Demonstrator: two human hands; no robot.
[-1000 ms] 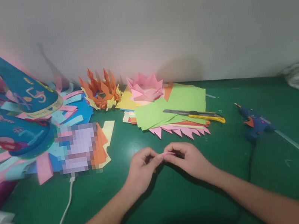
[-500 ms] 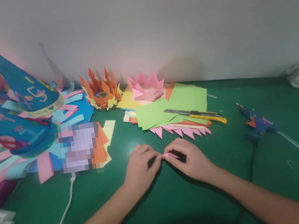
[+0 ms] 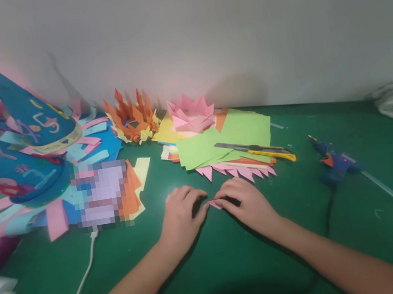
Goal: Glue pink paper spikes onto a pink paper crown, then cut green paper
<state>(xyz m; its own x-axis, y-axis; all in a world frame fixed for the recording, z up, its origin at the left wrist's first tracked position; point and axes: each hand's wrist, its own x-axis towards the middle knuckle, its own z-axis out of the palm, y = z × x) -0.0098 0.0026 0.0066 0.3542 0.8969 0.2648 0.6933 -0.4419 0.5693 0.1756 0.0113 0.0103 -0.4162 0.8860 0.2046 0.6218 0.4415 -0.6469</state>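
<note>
A person's bare left hand (image 3: 182,215) and bare right hand (image 3: 250,203) show slender fingers (image 3: 194,197) and softly rounded knuckles. Just behind each hand the wrist narrows; farther back, the uncovered left forearm (image 3: 131,287) and right forearm (image 3: 333,253) broaden gradually. Fingernail detail is too small to tell.
</note>
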